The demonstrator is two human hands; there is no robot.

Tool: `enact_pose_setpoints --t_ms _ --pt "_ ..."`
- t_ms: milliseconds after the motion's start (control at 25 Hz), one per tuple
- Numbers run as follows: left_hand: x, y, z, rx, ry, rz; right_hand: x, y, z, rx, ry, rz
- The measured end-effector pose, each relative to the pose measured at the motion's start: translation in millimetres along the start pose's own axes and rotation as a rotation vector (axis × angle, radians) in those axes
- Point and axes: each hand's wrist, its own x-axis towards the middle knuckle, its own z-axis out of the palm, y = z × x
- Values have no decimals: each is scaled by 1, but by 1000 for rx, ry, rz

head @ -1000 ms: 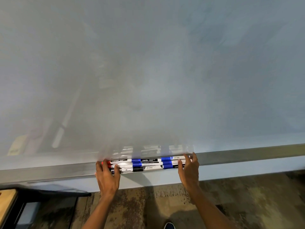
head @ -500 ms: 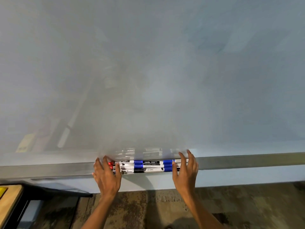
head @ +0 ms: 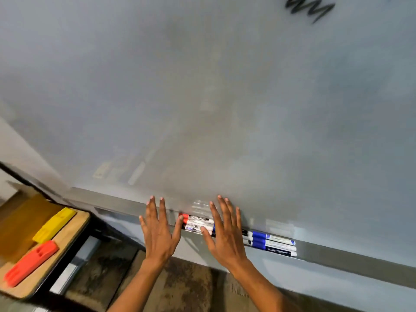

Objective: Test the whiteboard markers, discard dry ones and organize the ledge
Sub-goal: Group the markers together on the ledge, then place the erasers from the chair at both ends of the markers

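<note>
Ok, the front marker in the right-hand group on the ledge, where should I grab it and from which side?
Pinch the front marker at mid-barrel, coming from the front and above. It lies flat along the ledge, the whiteboard blocks the back and other markers press against its far side. The right hand is open and nearest; the barrel right of the blue band is probably the clearest spot.

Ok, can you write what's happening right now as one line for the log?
stage: tidying ledge | left hand: flat, fingers spread, thumb at the red cap | right hand: flat over markers | markers: lying in rows | whiteboard: black scribble at top
</note>
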Motion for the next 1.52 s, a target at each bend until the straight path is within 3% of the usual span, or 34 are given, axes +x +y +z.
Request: enact_pose_setpoints --t_ms 280,640,960,1520 --pt "-25 -60 -53 117 103 -230 22 -62 35 48 -134 -188" --pt "-49 -194 -123 111 148 -451 50 -184 101 27 -245 -328" --pt "-54 -300 -165 139 127 -508 68 -285 170 -39 -357 -393" --pt "-18 -395 -171 50 -56 -594 139 -380 290 -123 -616 -571"
